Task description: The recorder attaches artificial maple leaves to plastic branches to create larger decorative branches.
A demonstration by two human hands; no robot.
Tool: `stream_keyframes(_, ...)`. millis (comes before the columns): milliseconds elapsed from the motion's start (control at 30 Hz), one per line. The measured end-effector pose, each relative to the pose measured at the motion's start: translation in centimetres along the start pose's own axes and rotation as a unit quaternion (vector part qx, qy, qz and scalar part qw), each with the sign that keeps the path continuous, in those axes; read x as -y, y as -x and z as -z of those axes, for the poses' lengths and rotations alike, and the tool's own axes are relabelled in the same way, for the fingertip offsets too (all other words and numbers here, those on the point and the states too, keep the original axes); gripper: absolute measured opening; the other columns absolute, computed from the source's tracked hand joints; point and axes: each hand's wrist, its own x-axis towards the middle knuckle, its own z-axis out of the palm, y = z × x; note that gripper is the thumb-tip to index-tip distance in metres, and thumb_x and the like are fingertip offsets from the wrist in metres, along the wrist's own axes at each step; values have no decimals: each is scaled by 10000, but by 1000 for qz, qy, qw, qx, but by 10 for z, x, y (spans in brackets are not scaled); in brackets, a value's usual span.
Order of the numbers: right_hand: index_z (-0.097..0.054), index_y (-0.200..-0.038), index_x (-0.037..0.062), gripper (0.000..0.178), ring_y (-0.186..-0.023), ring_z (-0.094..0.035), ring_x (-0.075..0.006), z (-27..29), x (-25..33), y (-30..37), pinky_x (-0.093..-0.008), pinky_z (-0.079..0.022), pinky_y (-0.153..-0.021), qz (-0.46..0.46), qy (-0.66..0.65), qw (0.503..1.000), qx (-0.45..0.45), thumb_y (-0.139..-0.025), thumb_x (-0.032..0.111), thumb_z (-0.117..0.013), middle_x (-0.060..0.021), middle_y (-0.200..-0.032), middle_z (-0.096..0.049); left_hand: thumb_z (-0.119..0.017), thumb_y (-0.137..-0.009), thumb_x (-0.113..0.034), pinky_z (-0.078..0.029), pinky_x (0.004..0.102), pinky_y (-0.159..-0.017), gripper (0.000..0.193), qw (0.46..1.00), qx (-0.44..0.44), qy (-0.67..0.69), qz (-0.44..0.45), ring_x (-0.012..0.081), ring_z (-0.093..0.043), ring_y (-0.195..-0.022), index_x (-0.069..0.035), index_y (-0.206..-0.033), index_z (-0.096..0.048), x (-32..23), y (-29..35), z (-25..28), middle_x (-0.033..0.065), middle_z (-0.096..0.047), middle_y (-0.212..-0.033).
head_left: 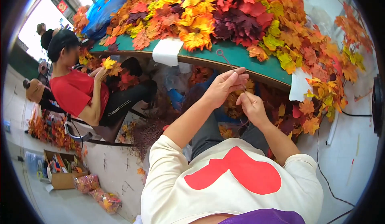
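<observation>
Between my hands runs a thin purplish-brown stem (225, 59) with a small round loop at its upper end, reaching over the table's front edge. My left hand (226, 85) holds it partway along, thumb against the fingers. Just below and to the right, my right hand (253, 108) pinches the same stem between thumb and fingers. Its lower part is hard to make out against the leaves under the table. Ahead lies a heap of artificial maple leaves (196, 17) in yellow, orange, red and dark purple, apart from both hands.
The leaves cover most of the green table (236, 59). White sheets (167, 51) hang over its edge. A co-worker in a red shirt (78, 87) sits at left, holding leaves. Bundled bare stems (154, 138) lie by my legs. A cardboard box (64, 178) stands on the floor, lower left.
</observation>
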Motion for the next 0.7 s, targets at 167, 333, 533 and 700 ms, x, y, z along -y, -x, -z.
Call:
stream_keyframes(167,-528,-733,50,322,-414,-298,-36,34,-14,21,-209,-221,-398,-56,-102,993,-14,-933,271,-406,54,-491,-346,-415,-931,-246,-420,337,-890,381,994,38,99,33,180,-542,-1012,-41,-1253,-428,20,-28,-29,76,-557,-1125)
stream_keyframes(333,-515,-727,59,380,-388,-233,-53,75,-23,29,-206,-188,-368,-130,-387,913,25,-932,353,-388,56,-474,-272,-468,-906,-195,-411,359,-912,416,984,128,127,14,226,-528,-1043,-14,-1272,-386,44,-41,-52,88,-558,-1118)
stream_keyframes(533,-580,-889,54,432,-431,-357,-86,111,-26,26,-215,-272,-392,-124,-306,930,162,-900,445,-397,-9,-557,-396,-534,-865,-113,-483,279,-750,229,993,53,103,22,195,-601,-851,25,-1046,-558,57,-66,-71,98,-608,-931)
stream_keyframes(700,-557,-1053,15,233,-867,-578,-209,156,0,10,-298,-445,-780,112,179,971,-113,-843,112,-534,-104,-956,-583,-509,-853,-39,-475,222,-605,167,963,-59,-202,-171,92,-559,-640,50,-974,-582,0,-95,-95,65,-605,-798)
